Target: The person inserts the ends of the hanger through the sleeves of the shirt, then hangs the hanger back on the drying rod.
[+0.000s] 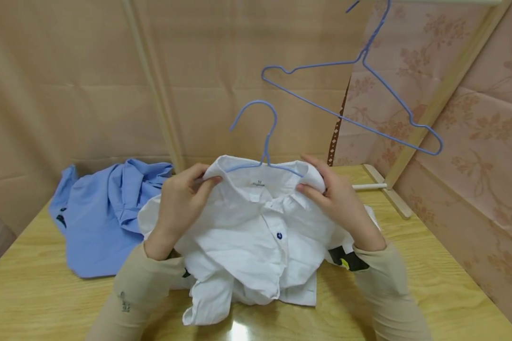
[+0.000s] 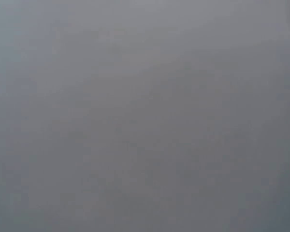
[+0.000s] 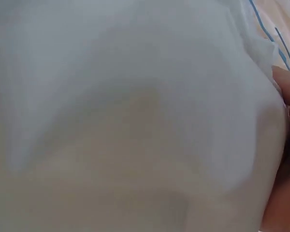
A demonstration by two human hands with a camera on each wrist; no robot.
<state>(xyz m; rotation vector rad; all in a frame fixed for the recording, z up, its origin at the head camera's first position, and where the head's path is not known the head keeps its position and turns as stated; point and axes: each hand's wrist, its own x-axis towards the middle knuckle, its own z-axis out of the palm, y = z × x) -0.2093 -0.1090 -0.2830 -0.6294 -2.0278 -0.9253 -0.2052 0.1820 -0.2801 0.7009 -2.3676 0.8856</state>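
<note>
A white button-up shirt (image 1: 247, 237) with a dark blue button hangs on a blue wire hanger (image 1: 268, 137), whose shoulders are inside the collar and mostly hidden by cloth. My left hand (image 1: 179, 201) pinches the collar's left side between thumb and fingers. On the opposite side, my right hand (image 1: 339, 201) grips the collar with the thumb in front. The shirt's lower part bunches over the wooden table (image 1: 414, 284). White cloth (image 2: 145, 121) fills the left wrist view, blurred. In the right wrist view, cloth (image 3: 135, 121) covers most of the frame, with fingers (image 3: 287, 89) at the right edge.
A crumpled blue shirt (image 1: 106, 218) lies at the left of the table. Another blue wire hanger (image 1: 337, 113) hangs at the upper right, above a wooden rack's foot (image 1: 388, 192) and white lower bar (image 1: 369, 186). A beige curtain (image 1: 239, 47) stands behind.
</note>
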